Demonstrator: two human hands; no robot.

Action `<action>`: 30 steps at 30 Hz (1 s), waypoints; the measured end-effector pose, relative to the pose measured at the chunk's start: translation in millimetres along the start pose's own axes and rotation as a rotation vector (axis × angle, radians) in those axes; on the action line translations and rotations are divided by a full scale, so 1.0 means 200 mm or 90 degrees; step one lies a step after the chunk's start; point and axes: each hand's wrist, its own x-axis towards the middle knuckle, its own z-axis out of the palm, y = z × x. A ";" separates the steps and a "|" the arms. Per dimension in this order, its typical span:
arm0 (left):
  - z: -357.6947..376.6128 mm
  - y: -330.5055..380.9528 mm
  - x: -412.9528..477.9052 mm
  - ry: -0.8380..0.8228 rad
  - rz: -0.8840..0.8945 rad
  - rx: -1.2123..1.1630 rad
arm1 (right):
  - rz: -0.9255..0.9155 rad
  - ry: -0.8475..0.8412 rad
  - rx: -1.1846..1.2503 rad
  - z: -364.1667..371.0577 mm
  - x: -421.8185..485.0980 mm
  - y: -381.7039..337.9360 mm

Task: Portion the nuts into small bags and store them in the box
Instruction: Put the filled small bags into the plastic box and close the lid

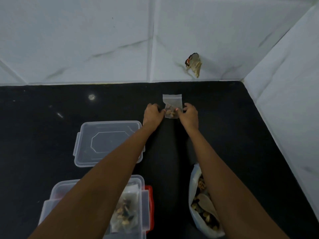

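Both hands hold a small clear zip-top plastic bag [172, 105] between them. The right hand [189, 115] pinches its right edge, thumb tip pressed on the front. The left hand [153, 115] has curled fingers closed at the lower left edge, though the exact contact there is hard to make out. The grip is narrow on both sides. The bag stands upright, its sealed strip at the top and a few brown nuts [170, 112] gathered at its bottom. It is over the black stone countertop [233, 135], near the back wall; whether its bottom touches the counter cannot be told.

Under the left forearm lies a clear rectangular plastic lid [107, 144], flat on the counter. Nearer the person is an open clear plastic storage box [144, 209] holding filled small bags of nuts [126, 209]. A red plastic piece [150, 192] shows just beside the box's right wall. Below the right forearm sits a large white plastic bag [193, 183], open, full of mixed nuts [202, 185].

The white marble-patterned wall tiles [86, 40] rise behind and to the right. A crumpled brownish scrap [194, 66] is stuck on them near the corner.
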 end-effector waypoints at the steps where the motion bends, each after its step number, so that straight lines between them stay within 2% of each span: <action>1: 0.00 0.00 0.01 -0.006 0.001 -0.016 | 0.008 -0.001 0.011 0.01 0.02 0.00; 5: 0.03 0.03 0.03 -0.055 -0.009 -0.072 | 0.038 -0.015 0.063 0.02 0.04 0.00; 9: 0.02 0.03 0.01 -0.047 -0.025 -0.135 | 0.040 -0.036 0.132 -0.03 0.00 -0.02; 14: -0.07 0.07 -0.10 -0.100 -0.091 -0.388 | 0.073 -0.064 0.278 -0.13 -0.10 -0.10; 18: -0.22 0.09 -0.28 -0.152 -0.090 -0.487 | 0.081 -0.111 0.354 -0.23 -0.26 -0.17; 26: -0.53 0.03 -0.75 -0.174 -0.053 -0.470 | 0.096 -0.232 0.462 -0.33 -0.74 -0.27; 30: -0.63 -0.06 -0.98 -0.173 -0.081 -0.464 | 0.100 -0.272 0.484 -0.32 -0.96 -0.27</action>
